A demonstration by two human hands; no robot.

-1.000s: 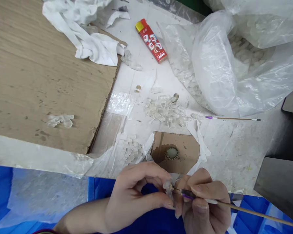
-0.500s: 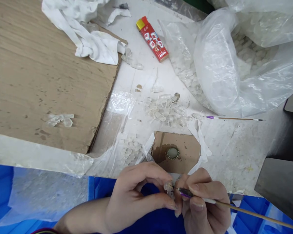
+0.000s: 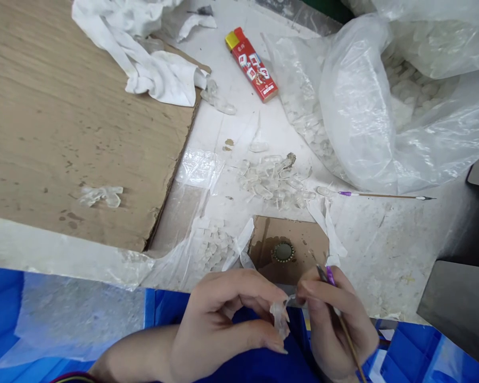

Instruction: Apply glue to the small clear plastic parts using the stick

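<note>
From my end of the feed, the pale tabletop (image 3: 383, 250) spreads widest, with a big brown cardboard sheet (image 3: 64, 127) over its left side and a translucent plastic bag (image 3: 355, 106) of clear pieces at upper right. I see both hands low in view: the left hand (image 3: 227, 319) makes a narrow pinch, and the right hand (image 3: 337, 324) is closed round a stick, its fingertips near the left's. A crumpled white cloth (image 3: 163, 80) overlaps the sheet's top corner. Nearer me lies a small cardboard piece (image 3: 299, 229), with a loose heap (image 3: 263, 183) of clear bits beyond it. The thin stick (image 3: 347, 340) in the right hand slants up to a dark tip beside a purple band. A red lighter (image 3: 253, 69) lies left of the bag. The clear crystal piece (image 3: 279, 319) sits between left thumb and fingers, over the tabletop's near edge. On the small cardboard I make out a round beaded-rim setting (image 3: 283, 252).
</note>
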